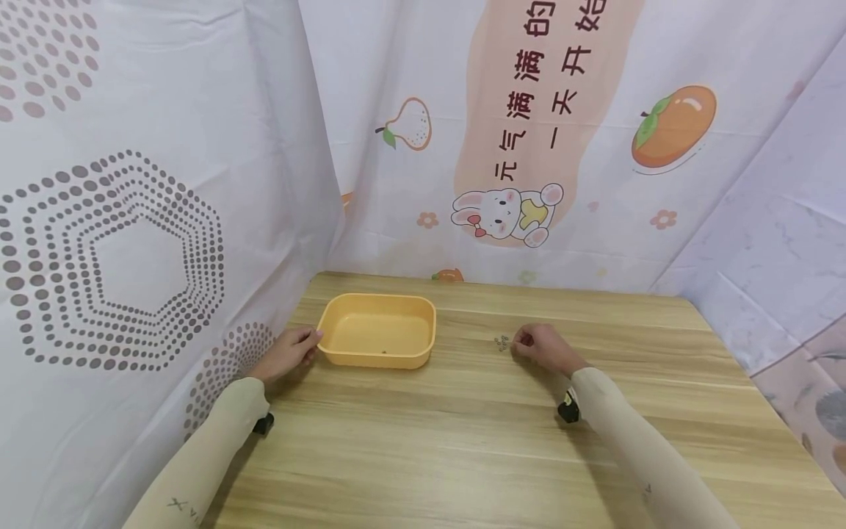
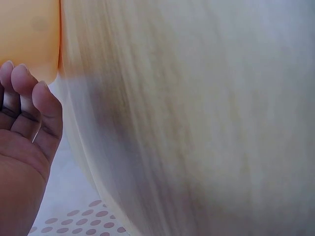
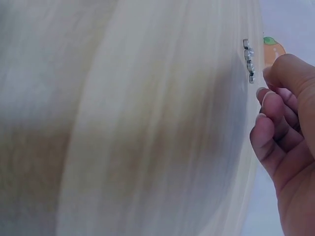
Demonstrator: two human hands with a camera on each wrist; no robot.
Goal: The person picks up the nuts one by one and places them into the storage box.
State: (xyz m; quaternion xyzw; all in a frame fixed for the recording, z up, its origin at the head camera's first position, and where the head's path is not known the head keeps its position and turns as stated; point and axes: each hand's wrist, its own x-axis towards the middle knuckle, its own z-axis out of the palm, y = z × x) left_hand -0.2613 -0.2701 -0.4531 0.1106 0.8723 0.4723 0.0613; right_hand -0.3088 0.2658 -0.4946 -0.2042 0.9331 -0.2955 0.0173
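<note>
On the left of the table stands a yellow-orange plastic tray [image 1: 377, 362] with a small dark piece [image 1: 384, 353] on its floor. My left hand [image 1: 291, 351] grips its left side, thumb at the rim and fingers along the outer wall; the left wrist view shows the fingers [image 2: 47, 101] by the tray wall [image 2: 29, 39], thumb out of sight. Small silver metal pieces [image 1: 501, 343], like nuts, lie in a loose cluster right of the tray. Just right of them is my right hand [image 1: 545, 347], fingers bent, thumb near the forefinger. Whether it pinches a piece is hidden.
The wood-grain table [image 1: 423, 448] runs back to a printed curtain [image 1: 396, 220]. Another curtain [image 1: 277, 184] hangs close along the left side, near my left arm. A marbled sheet [image 1: 760, 264] borders the right.
</note>
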